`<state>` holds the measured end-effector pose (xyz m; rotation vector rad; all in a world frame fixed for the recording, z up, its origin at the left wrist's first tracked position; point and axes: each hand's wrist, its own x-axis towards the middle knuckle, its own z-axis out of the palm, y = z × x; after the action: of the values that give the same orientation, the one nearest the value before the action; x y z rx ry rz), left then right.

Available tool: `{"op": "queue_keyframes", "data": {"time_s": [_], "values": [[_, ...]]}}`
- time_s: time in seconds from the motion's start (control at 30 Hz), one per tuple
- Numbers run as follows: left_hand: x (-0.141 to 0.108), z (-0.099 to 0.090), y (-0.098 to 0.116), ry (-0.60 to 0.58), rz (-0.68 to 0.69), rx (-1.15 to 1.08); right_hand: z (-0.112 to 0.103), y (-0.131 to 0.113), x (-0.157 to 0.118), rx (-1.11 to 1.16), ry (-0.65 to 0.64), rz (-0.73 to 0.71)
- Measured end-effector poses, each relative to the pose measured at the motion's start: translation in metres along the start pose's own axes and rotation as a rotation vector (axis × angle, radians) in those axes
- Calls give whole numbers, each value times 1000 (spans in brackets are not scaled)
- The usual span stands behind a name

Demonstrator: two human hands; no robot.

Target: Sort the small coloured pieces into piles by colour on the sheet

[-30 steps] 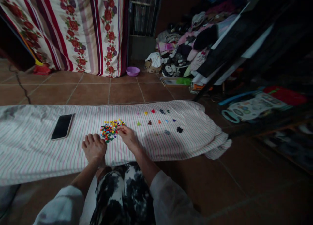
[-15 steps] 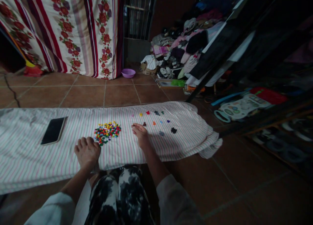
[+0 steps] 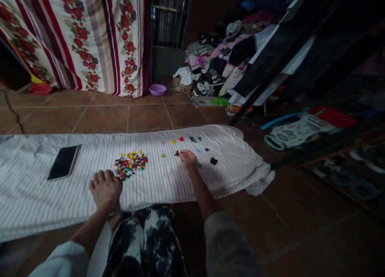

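Right Hand [image 3: 189,160] Masks Its Own Grip

Whether its fingertips pinch a piece is too small and dim to tell. Its wrist partly covers a grey-blue cluster [image 3: 199,164]. The left hand [image 3: 106,186] lies palm down, so its palm and anything under it are hidden. In the colourful pile [image 3: 131,164], single shapes are too tiny to make out. The striped cloth [image 3: 36,197] runs out past the left edge. The sleeves [image 3: 61,261] and patterned trousers [image 3: 129,245] are cut by the bottom edge, the curtain [image 3: 100,36] by the top. Items on the rack [image 3: 319,161] are too dark and blurred to name.
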<state>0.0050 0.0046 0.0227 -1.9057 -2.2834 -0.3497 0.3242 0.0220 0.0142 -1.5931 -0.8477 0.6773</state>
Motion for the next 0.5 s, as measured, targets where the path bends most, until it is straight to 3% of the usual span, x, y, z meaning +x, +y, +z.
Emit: {"op": "queue_keyframes", "data": {"time_s": [0.17,0.5], "values": [[0,-2,0,1,6,21,-8,7,18,-330,9,-61],[1,2,-1,3,8,21,8,4,35,-693,-54,-81]]}}
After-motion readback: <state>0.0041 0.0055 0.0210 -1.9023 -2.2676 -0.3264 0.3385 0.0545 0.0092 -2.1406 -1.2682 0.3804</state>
